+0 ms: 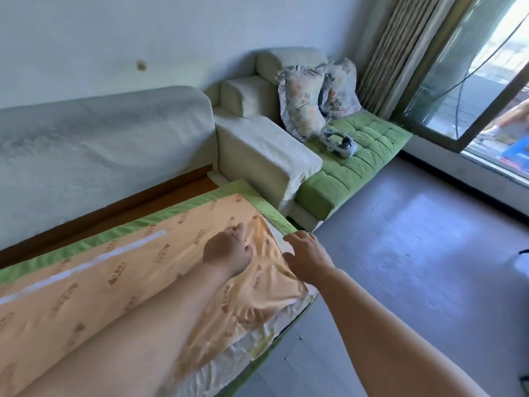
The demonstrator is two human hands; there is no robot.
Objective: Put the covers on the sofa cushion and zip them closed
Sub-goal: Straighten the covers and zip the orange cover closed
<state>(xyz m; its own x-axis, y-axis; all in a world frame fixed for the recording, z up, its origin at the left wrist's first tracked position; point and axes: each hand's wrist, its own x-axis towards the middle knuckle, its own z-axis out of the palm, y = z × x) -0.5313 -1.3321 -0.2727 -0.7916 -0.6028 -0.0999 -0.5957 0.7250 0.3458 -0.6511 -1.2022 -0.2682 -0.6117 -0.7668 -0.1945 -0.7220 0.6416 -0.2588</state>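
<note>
Fingers [240,229] of the left hand [229,249] bunch the orange cover [137,270] toward the right hand [307,257], spread on the green edge [273,214], probably for zipping.

orange cloth cover [137,270] matt, floor [415,253] glossy.

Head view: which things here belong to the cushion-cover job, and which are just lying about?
In the job: cushion cover, sofa cushion showing white at its open end, left hand gripping the cover, right hand at the open corner.
Lying about: two floral pillows, headset on the green seat pad, curtain.
</note>
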